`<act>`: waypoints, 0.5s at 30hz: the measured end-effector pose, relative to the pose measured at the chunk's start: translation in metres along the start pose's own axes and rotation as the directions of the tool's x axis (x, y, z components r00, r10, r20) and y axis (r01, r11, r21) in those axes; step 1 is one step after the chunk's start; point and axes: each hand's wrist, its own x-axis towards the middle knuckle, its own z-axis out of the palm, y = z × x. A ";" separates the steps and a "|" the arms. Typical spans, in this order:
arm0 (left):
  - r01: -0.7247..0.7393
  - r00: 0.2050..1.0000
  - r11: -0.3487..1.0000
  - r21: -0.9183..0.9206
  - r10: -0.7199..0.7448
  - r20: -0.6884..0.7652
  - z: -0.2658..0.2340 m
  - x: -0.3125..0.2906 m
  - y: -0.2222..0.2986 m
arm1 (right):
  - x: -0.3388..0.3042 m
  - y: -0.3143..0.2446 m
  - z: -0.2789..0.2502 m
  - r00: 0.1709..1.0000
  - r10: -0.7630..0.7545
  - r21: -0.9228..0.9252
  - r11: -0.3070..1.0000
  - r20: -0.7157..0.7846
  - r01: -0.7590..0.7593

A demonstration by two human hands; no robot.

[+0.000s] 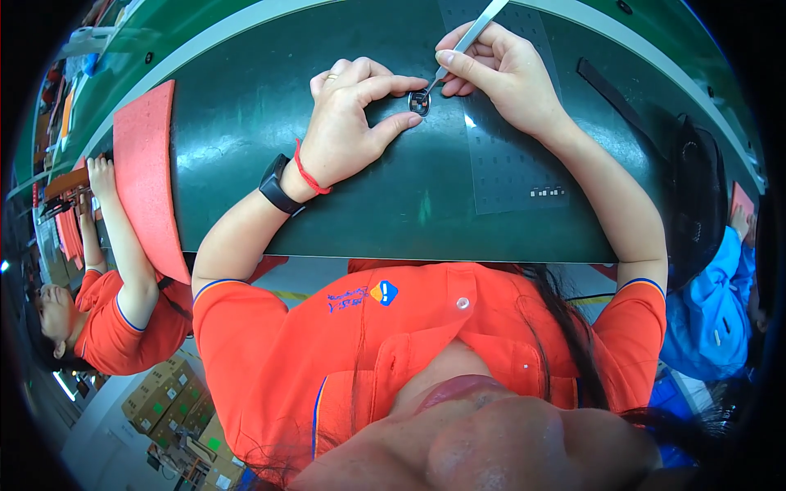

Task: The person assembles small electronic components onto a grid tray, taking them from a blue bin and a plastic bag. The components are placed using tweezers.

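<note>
On the green tabletop (344, 221), my left hand (348, 114) pinches a small round dark part (418, 102) between thumb and forefinger. The part has a shiny rim and tiny light and coppery details inside. My right hand (516, 82) grips metal tweezers (476, 31), pointed down and left, with their tips at the part's upper right edge. Whether the tips hold anything is too small to tell. Under and beside my right forearm lies a clear sheet (503, 164) with rows of small dark marks. A short row of tiny white pieces (547, 193) sits near its lower edge.
A pink-red foam mat (146, 155) covers the table's left end. To the right lie a black strap (610, 96) and a black bag (696, 196). Co-workers in red (127, 323) and blue (708, 315) work on either side. Cartons (168, 397) stand at the lower left.
</note>
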 end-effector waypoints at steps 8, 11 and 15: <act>0.002 1.000 1.000 0.005 -0.002 0.001 0.000 -0.001 0.001 | -0.002 0.000 0.004 1.000 0.002 0.021 1.000 -0.009 -0.002; -0.004 1.000 1.000 0.002 0.004 -0.004 -0.001 0.001 0.002 | -0.004 -0.002 0.004 1.000 -0.016 0.011 1.000 -0.021 0.017; -0.005 1.000 1.000 0.011 0.005 0.004 0.000 0.001 0.001 | -0.006 0.000 0.007 0.996 -0.081 -0.026 0.996 -0.035 0.080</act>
